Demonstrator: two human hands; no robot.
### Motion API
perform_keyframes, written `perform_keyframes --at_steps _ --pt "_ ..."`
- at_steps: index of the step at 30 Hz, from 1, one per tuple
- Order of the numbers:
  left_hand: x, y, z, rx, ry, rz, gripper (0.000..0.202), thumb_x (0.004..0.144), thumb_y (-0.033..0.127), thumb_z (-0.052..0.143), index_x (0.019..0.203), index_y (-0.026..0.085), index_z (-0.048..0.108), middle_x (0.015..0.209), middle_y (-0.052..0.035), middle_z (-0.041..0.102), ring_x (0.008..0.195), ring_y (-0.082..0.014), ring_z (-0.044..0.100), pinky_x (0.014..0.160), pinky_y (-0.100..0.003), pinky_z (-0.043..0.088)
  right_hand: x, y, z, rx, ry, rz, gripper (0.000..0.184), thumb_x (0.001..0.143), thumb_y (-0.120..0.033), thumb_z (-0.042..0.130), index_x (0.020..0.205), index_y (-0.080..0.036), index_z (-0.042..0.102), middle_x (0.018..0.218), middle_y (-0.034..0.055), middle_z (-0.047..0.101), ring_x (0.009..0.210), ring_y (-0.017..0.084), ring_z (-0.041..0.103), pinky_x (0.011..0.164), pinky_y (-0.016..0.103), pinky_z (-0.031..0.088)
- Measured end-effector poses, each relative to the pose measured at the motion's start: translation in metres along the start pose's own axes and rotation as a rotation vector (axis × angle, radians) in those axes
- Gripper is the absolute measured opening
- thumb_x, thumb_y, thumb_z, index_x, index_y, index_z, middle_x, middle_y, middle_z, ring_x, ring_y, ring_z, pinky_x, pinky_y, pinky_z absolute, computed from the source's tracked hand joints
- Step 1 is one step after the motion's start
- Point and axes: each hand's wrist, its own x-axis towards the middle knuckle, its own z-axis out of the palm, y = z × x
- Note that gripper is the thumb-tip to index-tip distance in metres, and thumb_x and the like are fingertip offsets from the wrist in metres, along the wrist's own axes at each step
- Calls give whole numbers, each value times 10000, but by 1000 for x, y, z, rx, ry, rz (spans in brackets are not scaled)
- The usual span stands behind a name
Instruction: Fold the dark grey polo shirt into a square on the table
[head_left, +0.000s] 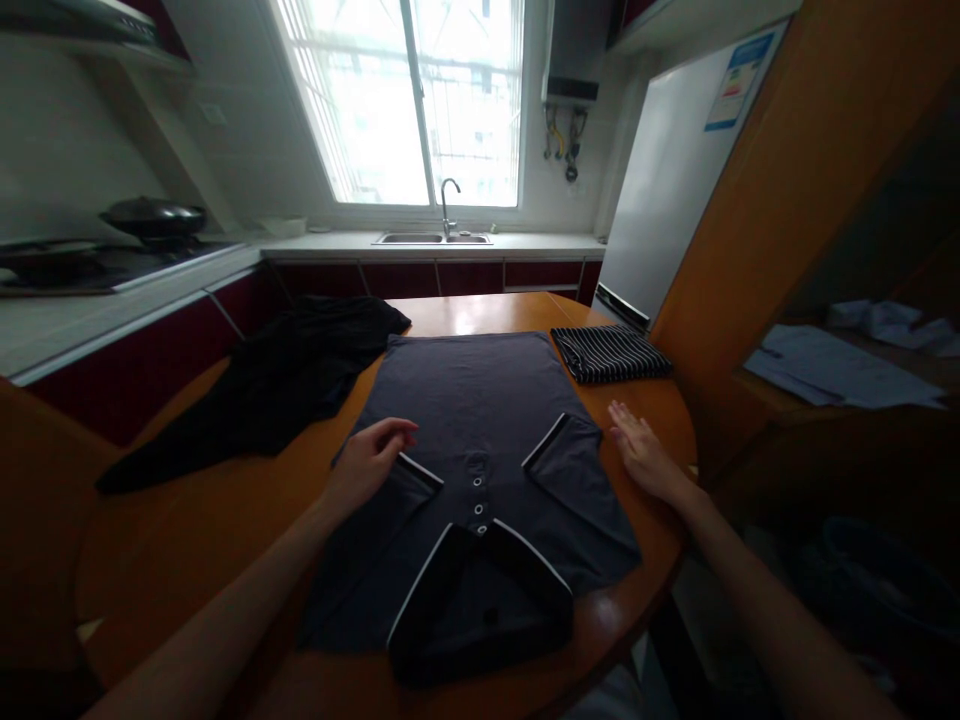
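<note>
A dark grey polo shirt [465, 400] lies spread on the wooden table, its black, white-edged collar [480, 640] toward me. Both short sleeves are folded inward over the body, and white-ringed buttons run down the placket [478, 490]. My left hand [369, 458] is over the shirt's left side, close by the sleeve cuff [421, 472]. Its fingers are loosely bent and nothing shows in them; whether it touches the cloth I cannot tell. Beside the right sleeve [574, 450], off the shirt, my right hand [637, 450] is at the tabletop with fingers stretched out.
Black clothing [292, 375] lies loosely on the table's left side. A folded black-and-white striped garment [611, 354] sits at the far right of the round table [480, 315]. Beyond are a counter with a sink [411, 239], a stove with a pan [154, 217] and a fridge [667, 180].
</note>
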Motion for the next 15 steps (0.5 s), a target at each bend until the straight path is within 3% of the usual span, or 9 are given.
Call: perform_keyframes --at_steps 3,6,10,12,15 --pt "0 -2 0 8 -2 8 345 878 397 489 1031 173 702 853 -41 721 817 -219 681 734 -302 496 1 -11 0 7 -4 -51 619 1043 -481 172 1566 -176 302 1605 139 298 1499 257 236 1197 560 214" --pt "0 -4 1 12 -11 20 331 878 386 495 1026 172 700 853 -41 724 813 -217 682 738 -303 500 1 -35 6 -69 -157 -167 643 1034 -526 204 1568 -178 292 1621 112 261 1511 240 196 1215 546 159" --pt "-1 -3 1 18 -12 19 325 878 381 495 1019 171 699 854 -44 727 799 -216 684 733 -306 504 7 -50 13 -178 -280 -140 727 997 -624 258 1577 -186 251 1634 103 209 1515 263 174 1207 595 107" --pt "-1 -3 0 13 -17 14 327 879 381 494 1022 168 697 859 -47 726 806 -219 684 733 -308 502 13 -46 12 -170 -247 -129 731 1000 -625 233 1566 -166 288 1626 110 236 1513 259 189 1209 582 126" --pt "-2 -3 1 8 -32 12 329 885 379 490 1034 168 695 865 -47 727 820 -220 686 742 -309 500 22 -38 5 -129 14 -27 712 1026 -553 142 1522 -104 385 1600 152 305 1508 254 210 1213 540 167"
